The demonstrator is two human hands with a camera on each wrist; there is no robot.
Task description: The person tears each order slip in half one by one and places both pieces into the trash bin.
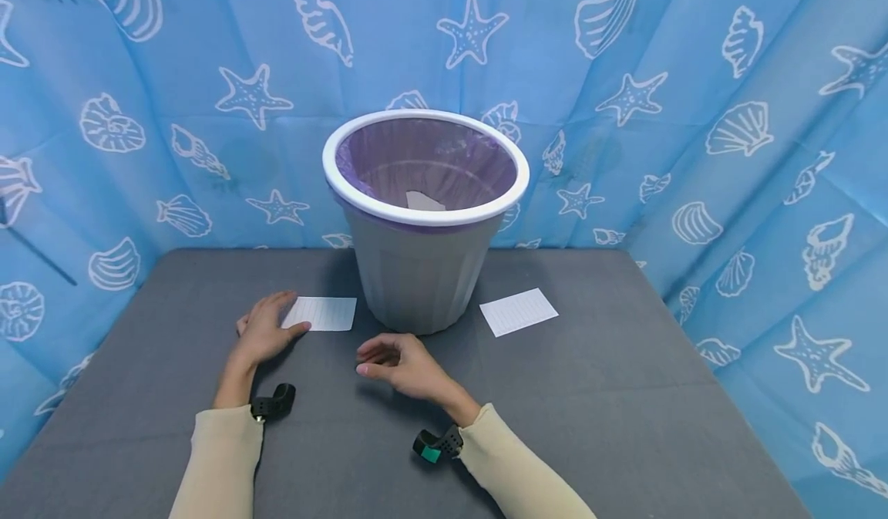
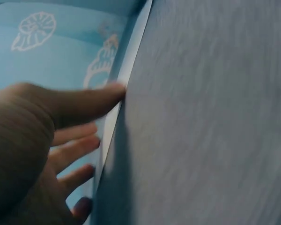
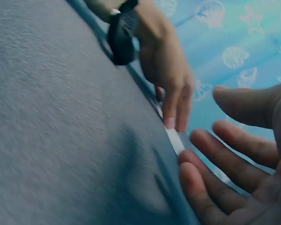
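A white paper slip [image 1: 326, 314] with faint lines lies flat left of the bin. At its left end is my left hand [image 1: 267, 330], thumb and fingers spread over it. In the left wrist view, the thumb of the left hand [image 2: 42, 117] touches the slip [image 2: 113, 122], seen edge-on. My right hand [image 1: 409, 366] hovers in front of the bin, fingers loosely bent, holding nothing. The right wrist view shows the right hand [image 3: 239, 164] with parted fingers close to the slip [image 3: 174, 140]. A second lined slip [image 1: 519, 312] lies right of the bin.
A grey bin [image 1: 419, 272] with a white rim and purple liner stands at the table's back edge. Inside it is a white piece of paper [image 1: 423, 201]. The grey table [image 1: 624, 395] meets a blue shell-patterned curtain [image 1: 541, 33].
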